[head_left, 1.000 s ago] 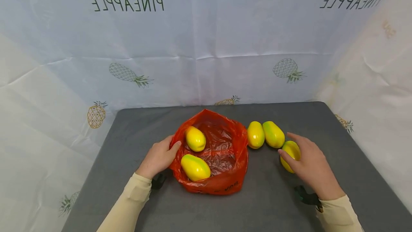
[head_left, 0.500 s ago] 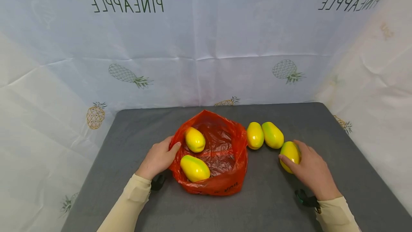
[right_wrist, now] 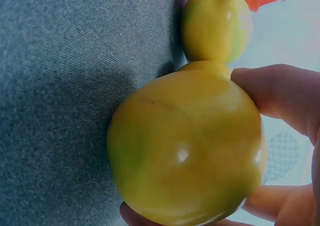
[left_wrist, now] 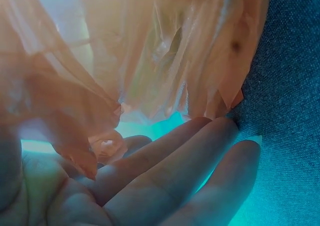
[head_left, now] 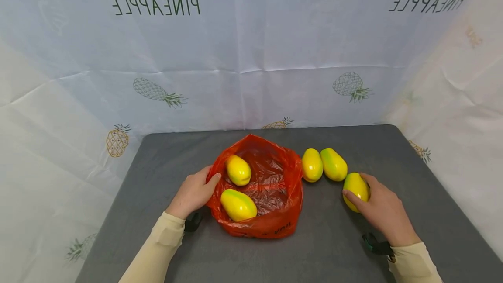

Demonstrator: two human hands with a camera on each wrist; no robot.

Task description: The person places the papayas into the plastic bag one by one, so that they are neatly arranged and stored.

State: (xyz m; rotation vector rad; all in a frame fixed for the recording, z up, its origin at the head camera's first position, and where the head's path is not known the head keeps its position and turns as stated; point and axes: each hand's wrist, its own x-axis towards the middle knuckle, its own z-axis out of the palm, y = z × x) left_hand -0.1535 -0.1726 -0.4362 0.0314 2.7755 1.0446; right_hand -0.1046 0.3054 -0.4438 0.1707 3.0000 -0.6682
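Observation:
My left hand holds the left rim of a red plastic bag, thumb inside and fingers outside. In the left wrist view, the thin bag film hangs over the fingers. Two yellow-green mangoes lie in the open bag, an upper mango and a lower mango. To the right, my right hand grips another mango between thumb and fingers, low over the table. In the right wrist view this gripped mango fills the middle, with fingertips on both sides.
Two more mangoes, one against the bag's right side and one beside it, lie between the bag and my right hand. The dark grey table ends at a pineapple-print cloth behind.
My right hand's fingers have come down from above the mango and closed round its right side. The mango has barely shifted. The left hand and bag stay where they were.

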